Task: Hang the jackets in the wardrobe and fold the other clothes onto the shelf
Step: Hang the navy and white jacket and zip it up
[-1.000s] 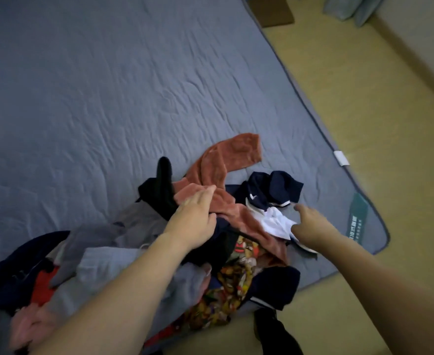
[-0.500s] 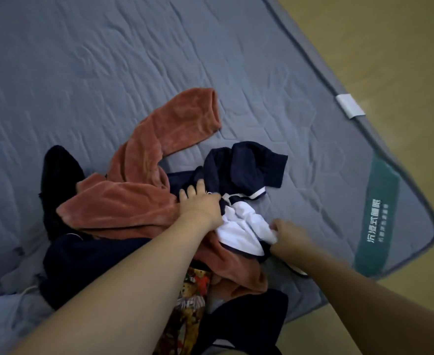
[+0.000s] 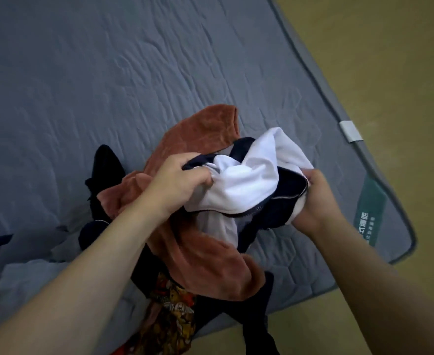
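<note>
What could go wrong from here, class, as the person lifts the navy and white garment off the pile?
The navy and white garment, gripped by the left hand and right hand, lies over the rust fleece, which may be dragged along. The clothes pile sits near the mattress edge, and one dark piece already hangs toward the floor, so more may slip off.

There are two hands in view, the left hand (image 3: 182, 184) and the right hand (image 3: 315, 201). One navy and white garment (image 3: 249, 175) is between them. One rust-brown garment (image 3: 205, 139) lies under it. One patterned garment (image 3: 172, 311) in yellow and orange is at the near edge. There is one black garment (image 3: 105, 165) on the left and one pale grey garment (image 3: 31, 275) near it. How many dark pieces lie in the pile I cannot tell exactly. There is one grey mattress (image 3: 108, 73), with one white tag (image 3: 350, 131) and one green label (image 3: 367, 221).
</note>
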`<act>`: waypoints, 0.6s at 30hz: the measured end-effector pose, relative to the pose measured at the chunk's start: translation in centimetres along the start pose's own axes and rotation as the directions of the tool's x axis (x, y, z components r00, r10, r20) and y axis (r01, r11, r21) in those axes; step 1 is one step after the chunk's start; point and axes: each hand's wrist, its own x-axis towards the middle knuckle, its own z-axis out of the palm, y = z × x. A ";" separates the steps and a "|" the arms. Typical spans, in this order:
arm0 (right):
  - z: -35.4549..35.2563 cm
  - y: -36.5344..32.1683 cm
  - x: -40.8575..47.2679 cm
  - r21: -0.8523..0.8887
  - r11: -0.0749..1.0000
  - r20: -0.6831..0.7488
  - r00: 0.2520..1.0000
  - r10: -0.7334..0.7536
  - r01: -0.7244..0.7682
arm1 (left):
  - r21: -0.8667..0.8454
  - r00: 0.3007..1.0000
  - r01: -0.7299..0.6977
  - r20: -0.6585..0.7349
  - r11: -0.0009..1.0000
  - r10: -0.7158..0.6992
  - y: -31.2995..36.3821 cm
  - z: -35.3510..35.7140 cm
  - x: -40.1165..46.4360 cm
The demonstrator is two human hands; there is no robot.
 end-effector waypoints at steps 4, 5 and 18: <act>8.5 -2.3 -4.1 -0.009 0.990 0.109 0.984 -0.142 0.144 | 0.012 0.995 -0.087 -0.054 0.996 0.088 4.4 -4.0 -2.9; 10.3 -3.2 -5.2 0.025 0.983 0.139 0.973 -0.185 0.184 | -0.018 0.991 -0.101 -0.089 0.995 0.099 5.6 -5.0 -3.7; 40.5 -3.1 -28.9 0.131 0.952 0.581 0.756 -0.301 0.278 | -0.625 0.835 -0.534 -0.496 0.569 0.239 25.0 -22.5 -23.0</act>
